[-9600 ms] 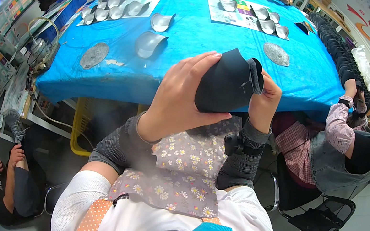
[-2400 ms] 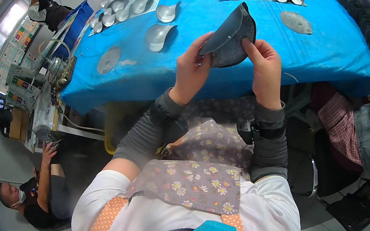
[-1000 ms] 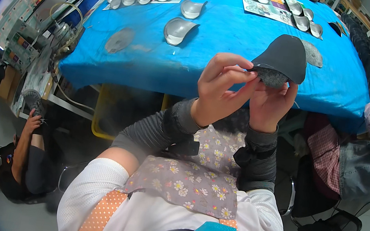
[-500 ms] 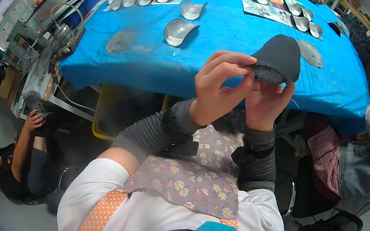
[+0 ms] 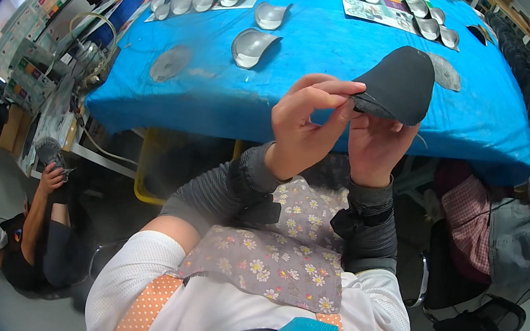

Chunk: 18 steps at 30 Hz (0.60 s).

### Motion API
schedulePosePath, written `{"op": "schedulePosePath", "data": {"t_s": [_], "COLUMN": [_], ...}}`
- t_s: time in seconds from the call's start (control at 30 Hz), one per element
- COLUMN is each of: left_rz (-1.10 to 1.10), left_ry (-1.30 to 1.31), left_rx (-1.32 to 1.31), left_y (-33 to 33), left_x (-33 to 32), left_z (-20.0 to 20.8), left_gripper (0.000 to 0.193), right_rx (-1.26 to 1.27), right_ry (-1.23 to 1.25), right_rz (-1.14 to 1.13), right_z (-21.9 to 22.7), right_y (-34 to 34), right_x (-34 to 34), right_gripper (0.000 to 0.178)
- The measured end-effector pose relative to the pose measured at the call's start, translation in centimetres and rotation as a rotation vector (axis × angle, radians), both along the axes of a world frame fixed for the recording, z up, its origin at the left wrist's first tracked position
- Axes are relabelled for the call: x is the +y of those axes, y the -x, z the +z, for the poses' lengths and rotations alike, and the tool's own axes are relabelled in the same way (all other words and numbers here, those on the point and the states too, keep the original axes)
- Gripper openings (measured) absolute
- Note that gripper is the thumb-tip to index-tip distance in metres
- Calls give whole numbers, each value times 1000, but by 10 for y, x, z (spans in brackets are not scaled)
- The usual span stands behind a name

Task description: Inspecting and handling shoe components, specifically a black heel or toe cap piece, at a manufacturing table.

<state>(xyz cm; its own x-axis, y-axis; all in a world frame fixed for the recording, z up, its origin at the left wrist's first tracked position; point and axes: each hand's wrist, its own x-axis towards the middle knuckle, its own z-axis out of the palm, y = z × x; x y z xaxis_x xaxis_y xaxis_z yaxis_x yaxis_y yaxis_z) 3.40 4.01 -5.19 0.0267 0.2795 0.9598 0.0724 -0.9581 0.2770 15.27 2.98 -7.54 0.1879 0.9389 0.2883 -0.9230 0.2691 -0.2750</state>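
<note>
Black curved piece (image 5: pixel 399 83) held over near edge of blue surface (image 5: pixel 220 99). Left hand (image 5: pixel 310 123) pinches its rim tightly; right hand (image 5: pixel 379 145), partly curled, grips it from beneath. Likely step: working rim; next move probably calls for steady right-hand support.
</note>
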Motion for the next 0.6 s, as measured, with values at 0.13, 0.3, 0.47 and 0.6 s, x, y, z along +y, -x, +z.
{"op": "schedulePosePath", "data": {"t_s": [0.13, 0.3, 0.47, 0.6], "left_rz": [-65, 261, 223, 162], "left_ry": [145, 70, 157, 266], "left_rx": [-177, -22, 175, 35], "left_y": [-6, 2, 12, 23], "left_x": [-5, -4, 3, 9], "left_z": [-2, 5, 12, 13], "left_gripper": [26, 53, 41, 38], "right_rx": [7, -68, -213, -708], "right_ry": [-120, -114, -29, -17], "right_rz": [53, -9, -53, -158], "right_z": [-7, -10, 0, 2], "right_y": [-1, -2, 8, -14], "right_x": [4, 4, 0, 2], "right_gripper": [34, 36, 39, 38]}}
